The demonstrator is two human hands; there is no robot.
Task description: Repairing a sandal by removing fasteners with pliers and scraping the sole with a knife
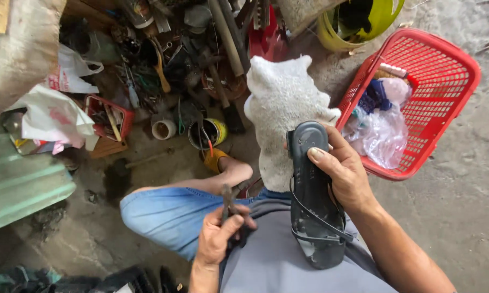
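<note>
At the far left, crumpled white plastic bags [54,116] are lying beside a small red tray [110,116] that is holding thin tools. Near the bottom middle, the left hand [218,239] is closing its fingers around dark pliers [229,201], whose tip is pointing up and away from the body, over the blue-jeaned knee [168,211]. Just right of them, the right hand [345,176] is gripping a dark sandal [312,206], thumb pressing its upturned sole. The sandal's long axis is running near to far, its heel end resting on the lap and its straps hanging loose below. So the sandal is lying right of the pliers, near them but not touching. Behind it a white cloth [282,103] is draped. At the far right, a red mesh basket [445,70] is holding a clear plastic bag [380,135] and bits of blue and pink fabric.
</note>
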